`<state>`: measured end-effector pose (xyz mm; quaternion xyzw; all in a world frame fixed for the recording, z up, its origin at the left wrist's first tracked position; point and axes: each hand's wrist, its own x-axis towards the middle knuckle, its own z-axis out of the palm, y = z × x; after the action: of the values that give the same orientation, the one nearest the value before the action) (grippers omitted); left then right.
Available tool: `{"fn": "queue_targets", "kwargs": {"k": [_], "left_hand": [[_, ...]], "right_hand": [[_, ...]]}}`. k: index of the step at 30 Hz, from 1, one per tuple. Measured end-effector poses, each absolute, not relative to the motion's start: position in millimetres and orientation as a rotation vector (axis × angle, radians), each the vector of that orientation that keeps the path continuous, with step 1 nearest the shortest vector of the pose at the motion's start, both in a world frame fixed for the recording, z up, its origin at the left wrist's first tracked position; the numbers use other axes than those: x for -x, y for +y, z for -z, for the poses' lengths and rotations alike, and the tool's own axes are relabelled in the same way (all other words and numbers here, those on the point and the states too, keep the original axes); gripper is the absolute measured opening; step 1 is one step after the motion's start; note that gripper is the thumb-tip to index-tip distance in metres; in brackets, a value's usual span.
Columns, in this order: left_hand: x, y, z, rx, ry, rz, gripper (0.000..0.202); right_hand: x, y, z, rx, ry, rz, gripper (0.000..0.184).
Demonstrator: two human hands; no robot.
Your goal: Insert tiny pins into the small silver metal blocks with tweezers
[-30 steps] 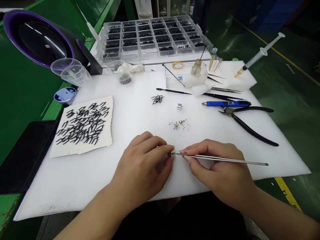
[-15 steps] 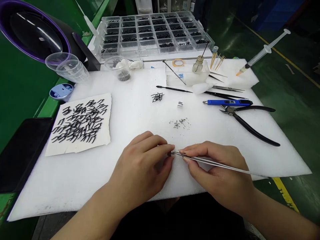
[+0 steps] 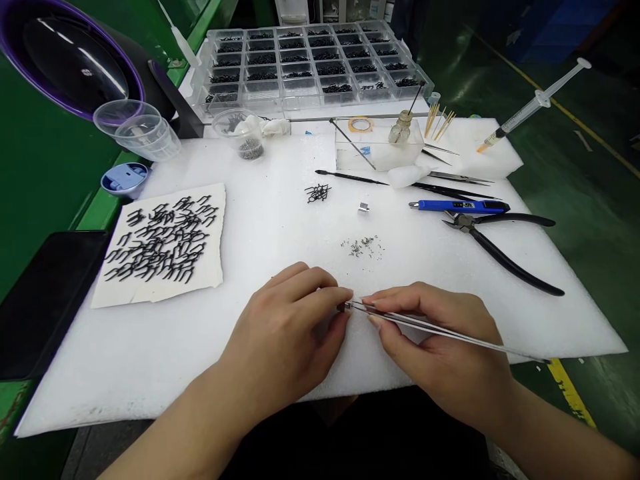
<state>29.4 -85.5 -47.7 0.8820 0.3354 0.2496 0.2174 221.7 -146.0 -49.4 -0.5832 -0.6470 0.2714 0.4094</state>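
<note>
At six o'clock from the dark specks (image 3: pixel 361 247) on the white counter (image 3: pixel 270 227), pinched a small shiny piece (image 3: pixel 347 307) in the left hand (image 3: pixel 295 320) and gripped tweezers (image 3: pixel 425 325) in the right hand (image 3: pixel 445 333), pointing toward nine o'clock. Likely called for firm bracing and light, straight pressure.

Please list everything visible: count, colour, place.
Part: one, dark, front centre
Tweezers: one, silver, front right
Block: one, silver, centre
Bits: many, dark, centre
Curved pieces: many, black, centre and left
Sheet: one, cream, left
Tray: one, clear, far side
Cutters: one, dark, right
Knife: one, blue, right
Slim tools: several, dark, right
Syringe: one, clear, far right
Bottle: one, clear, far side
Tape: one, yellow, far side
Sticks: several, tan, far right
Cups: several, clear, far left
Container: one, blue, left
Device: one, black, far left
Board: one, white, underneath
Left hand: one, bare, holding part
Right hand: one, bare, holding tweezers
</note>
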Motion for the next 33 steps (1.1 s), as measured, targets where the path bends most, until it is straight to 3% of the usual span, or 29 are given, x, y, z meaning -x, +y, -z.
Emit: {"fn": "queue_targets", "kwargs": {"k": [15, 24, 33], "left_hand": [[-34, -88, 35, -2.212, 1.124, -0.467, 0.018], [-42, -84, 30, -2.102, 1.274, -0.355, 0.015], [-37, -84, 36, -2.159, 1.194, -0.491, 0.018]], "right_hand": [[-218, -152, 54, 1.304, -1.814, -0.370, 0.015], [-215, -148, 52, 1.148, -1.853, -0.365, 0.020], [-247, -157, 47, 1.700, -1.568, -0.409, 0.017]]}}
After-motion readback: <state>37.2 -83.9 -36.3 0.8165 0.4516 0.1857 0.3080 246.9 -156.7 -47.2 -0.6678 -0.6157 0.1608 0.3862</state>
